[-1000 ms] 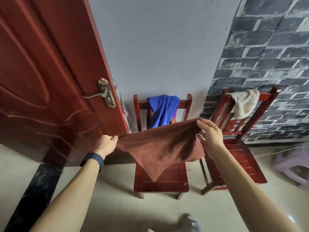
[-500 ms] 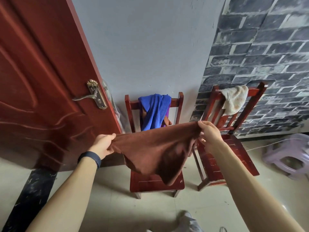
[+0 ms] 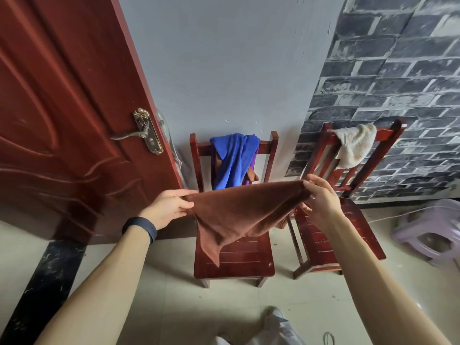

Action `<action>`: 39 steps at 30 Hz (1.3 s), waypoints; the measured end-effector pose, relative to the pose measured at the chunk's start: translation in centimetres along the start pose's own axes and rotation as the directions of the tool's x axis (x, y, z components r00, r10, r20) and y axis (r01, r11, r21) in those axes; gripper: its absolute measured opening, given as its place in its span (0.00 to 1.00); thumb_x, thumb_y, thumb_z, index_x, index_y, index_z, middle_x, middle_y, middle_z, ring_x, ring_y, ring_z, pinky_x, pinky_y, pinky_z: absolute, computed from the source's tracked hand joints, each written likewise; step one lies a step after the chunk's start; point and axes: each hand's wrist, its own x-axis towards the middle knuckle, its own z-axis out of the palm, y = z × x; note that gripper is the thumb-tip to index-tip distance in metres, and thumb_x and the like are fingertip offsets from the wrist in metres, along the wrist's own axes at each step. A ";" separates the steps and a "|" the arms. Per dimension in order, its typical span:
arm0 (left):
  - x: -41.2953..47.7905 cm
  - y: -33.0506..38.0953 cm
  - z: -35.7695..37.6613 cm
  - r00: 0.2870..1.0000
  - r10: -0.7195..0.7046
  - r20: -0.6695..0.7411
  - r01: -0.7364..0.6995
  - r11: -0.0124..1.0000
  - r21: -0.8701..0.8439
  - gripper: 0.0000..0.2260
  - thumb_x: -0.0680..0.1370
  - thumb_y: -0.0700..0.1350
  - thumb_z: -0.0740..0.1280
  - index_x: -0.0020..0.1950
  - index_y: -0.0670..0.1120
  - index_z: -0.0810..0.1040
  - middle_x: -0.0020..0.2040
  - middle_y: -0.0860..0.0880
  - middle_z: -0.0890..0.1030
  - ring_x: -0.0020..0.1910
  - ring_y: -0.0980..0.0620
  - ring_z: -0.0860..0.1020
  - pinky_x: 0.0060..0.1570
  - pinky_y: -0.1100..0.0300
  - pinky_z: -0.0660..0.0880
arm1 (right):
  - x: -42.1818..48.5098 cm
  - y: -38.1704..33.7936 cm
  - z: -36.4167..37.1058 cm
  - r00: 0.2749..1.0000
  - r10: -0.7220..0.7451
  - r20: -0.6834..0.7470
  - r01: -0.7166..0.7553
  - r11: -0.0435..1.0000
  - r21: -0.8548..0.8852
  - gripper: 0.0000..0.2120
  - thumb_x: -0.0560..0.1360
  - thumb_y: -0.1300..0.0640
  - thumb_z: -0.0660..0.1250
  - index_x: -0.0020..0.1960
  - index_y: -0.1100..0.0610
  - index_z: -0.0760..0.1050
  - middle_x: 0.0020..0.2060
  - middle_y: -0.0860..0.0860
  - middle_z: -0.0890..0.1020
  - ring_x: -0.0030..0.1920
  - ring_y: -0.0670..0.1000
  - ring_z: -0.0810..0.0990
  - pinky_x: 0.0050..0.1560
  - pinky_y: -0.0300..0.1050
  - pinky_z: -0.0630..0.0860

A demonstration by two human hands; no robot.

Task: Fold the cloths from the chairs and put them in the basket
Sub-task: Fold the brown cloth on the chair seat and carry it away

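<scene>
1. Brown cloth (image 3: 239, 210): held in the air over the seat of the near chair, top edge stretched between both hands, lower part hanging in a slack point toward the seat. Doubled over or single layer: cannot tell.
2. Left hand (image 3: 169, 207): pinched shut on the cloth's left corner, thumb on top; dark wristband (image 3: 140, 229) on the wrist.
3. Right hand (image 3: 321, 202): closed on the right corner, fingers curled round the edge.
4. Centre chair (image 3: 234, 260): red wood, slatted seat, directly below the hanging cloth; blue cloth (image 3: 232, 161) draped over its backrest, with a purple and a brownish piece showing beneath.
5. Right chair (image 3: 348, 235): same make, just beside the first; cream cloth (image 3: 354, 145) slung over its top rail.
6. Surroundings: red door (image 3: 62, 108) at left, grey wall behind, brick-pattern wall at right, pale plastic stool (image 3: 433, 232) at far right. Basket: not in view.
7. Step in hand, as judged: first fold of the brown cloth, edge pulled level.
8. Next move, as judged: corners brought together without losing the edge, hanging point gathered in, then folded again; basket to be located; three or more cloths left on the chairs.
</scene>
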 end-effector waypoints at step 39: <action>3.7 -16.5 2.0 0.927 0.250 -0.280 0.160 0.411 0.898 0.06 0.79 0.51 0.65 0.53 0.56 0.80 0.48 0.49 0.84 0.46 0.42 0.81 0.37 0.58 0.70 | 4.0 17.8 -10.0 0.972 -0.122 0.201 0.224 0.221 -0.949 0.06 0.75 0.60 0.72 0.51 0.54 0.85 0.39 0.48 0.79 0.41 0.55 0.81 0.46 0.43 0.71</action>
